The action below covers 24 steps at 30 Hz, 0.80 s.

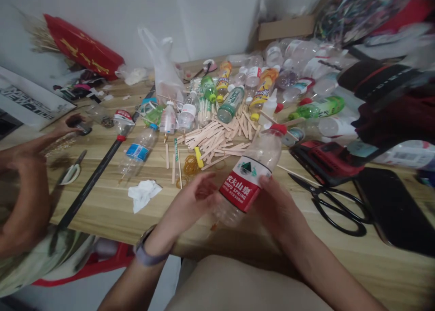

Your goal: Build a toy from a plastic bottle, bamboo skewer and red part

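right hand [277, 207]: closed round the lower half of the bottle, fingers on its label side, wrist resting low over the bench edge.
left hand [193, 200]: open, palm turned toward the bottle, fingertips just beside its base; can't tell if they touch. Watch on the wrist.
bottle [251, 175]: clear plastic, red cap, red-and-white label, looks empty. Held tilted, cap pointing up and away, base toward the person, just above the bench near its front edge.
bench [112, 211]: light wood grain, heavily cluttered toward the back.
sticks [217, 136]: loose pile of flat wooden sticks just behind the bottle, a few strays lying left of the pile.
rubber bands [190, 165]: small yellow-brown heap between the sticks and the left hand.
scissors [335, 202]: black, lying flat right of the right hand, blades pointing toward the bottle.
phone [394, 209]: dark slab, right of the scissors, near the frame edge.
tissue [143, 194]: crumpled white, left of the left hand.
spare bottles [272, 84]: many, mostly lying down, heaped at the back and right.
rod [91, 179]: long black, laid diagonally across the left part of the bench.
other person [27, 198]: arm and hand at far left, blurred; second hand further back on the bench.
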Tool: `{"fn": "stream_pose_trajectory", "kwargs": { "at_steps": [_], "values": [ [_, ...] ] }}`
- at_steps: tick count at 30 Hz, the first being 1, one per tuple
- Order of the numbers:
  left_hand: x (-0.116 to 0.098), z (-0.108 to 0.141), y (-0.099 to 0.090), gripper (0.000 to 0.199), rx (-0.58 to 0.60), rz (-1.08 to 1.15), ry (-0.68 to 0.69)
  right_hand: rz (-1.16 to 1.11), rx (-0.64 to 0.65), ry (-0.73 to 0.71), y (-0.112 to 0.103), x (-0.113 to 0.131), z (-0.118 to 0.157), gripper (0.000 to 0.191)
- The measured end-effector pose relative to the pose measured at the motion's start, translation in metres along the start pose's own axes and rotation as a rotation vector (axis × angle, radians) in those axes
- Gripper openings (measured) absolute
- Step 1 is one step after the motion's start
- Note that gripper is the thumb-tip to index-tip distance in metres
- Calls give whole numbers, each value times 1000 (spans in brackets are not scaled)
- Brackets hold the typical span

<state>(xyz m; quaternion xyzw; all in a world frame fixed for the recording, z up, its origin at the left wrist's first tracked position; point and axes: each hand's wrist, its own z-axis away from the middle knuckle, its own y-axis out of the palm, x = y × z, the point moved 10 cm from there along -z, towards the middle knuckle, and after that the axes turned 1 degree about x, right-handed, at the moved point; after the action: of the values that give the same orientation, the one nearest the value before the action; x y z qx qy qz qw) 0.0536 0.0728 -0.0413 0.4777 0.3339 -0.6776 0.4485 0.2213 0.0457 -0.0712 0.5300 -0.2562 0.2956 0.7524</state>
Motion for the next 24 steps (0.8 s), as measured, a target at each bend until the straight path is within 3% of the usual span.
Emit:
{"fn": "stream_pose_trajectory", "kwargs": {
  "at_steps": [5,11,16,20,24],
  "values": [
    [25,29,-6,60,-48,28,-63,-25,-51,-71,-10,13,-4,42],
    [44,29,0,48,-127,98,-72,-19,-61,-91,-8,9,-2,41],
    [49,27,4,45,-117,130,-72,-6,-69,-111,-7,10,1,39],
    [51,28,4,51,-25,97,-104,9,-78,-110,-10,7,3,41],
    [26,27,-23,49,-177,-45,-14,63,-83,-118,-6,-1,6,40]
  ]
}}
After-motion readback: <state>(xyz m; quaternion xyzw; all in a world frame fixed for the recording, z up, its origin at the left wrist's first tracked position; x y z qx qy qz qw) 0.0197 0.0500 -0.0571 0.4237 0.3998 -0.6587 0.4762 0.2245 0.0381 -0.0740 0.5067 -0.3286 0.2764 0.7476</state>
